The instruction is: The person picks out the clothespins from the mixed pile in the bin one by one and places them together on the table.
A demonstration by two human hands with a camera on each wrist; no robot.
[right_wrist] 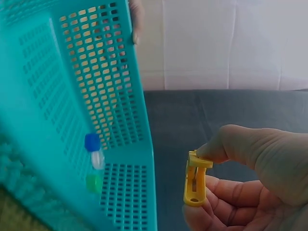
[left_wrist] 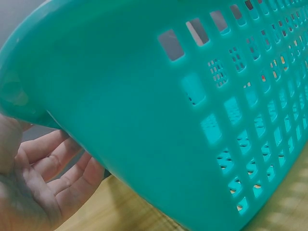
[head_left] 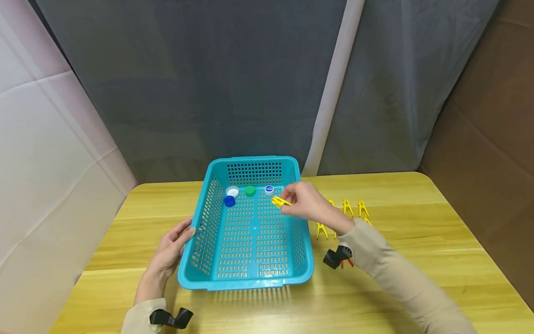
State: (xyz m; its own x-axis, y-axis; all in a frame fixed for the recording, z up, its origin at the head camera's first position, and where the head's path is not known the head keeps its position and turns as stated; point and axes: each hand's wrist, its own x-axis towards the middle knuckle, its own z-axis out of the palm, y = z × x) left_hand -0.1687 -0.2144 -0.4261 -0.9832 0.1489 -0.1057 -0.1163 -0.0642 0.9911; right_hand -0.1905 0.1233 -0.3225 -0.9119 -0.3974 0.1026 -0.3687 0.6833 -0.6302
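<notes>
A turquoise plastic basket (head_left: 255,284) with slotted walls stands on the table. My left hand (head_left: 170,246) grips its left rim, the thumb over the edge and the fingers against the outer wall (left_wrist: 120,106). Over the basket's right part, my right hand (head_left: 306,202) pinches a yellow clothespin (right_wrist: 195,178) between thumb and fingers. On the basket floor, towards its far end, lie a white bottle cap (head_left: 232,191), a dark blue cap (head_left: 229,201), a green cap (head_left: 250,190) and a white cap with a blue top (head_left: 269,189).
Several yellow clothespins (head_left: 348,208) lie on the wooden table (head_left: 417,222) right of the basket, some hidden by my right forearm. Something red (head_left: 349,262) shows beside the right wrist camera. A grey curtain (head_left: 187,93) hangs behind the table.
</notes>
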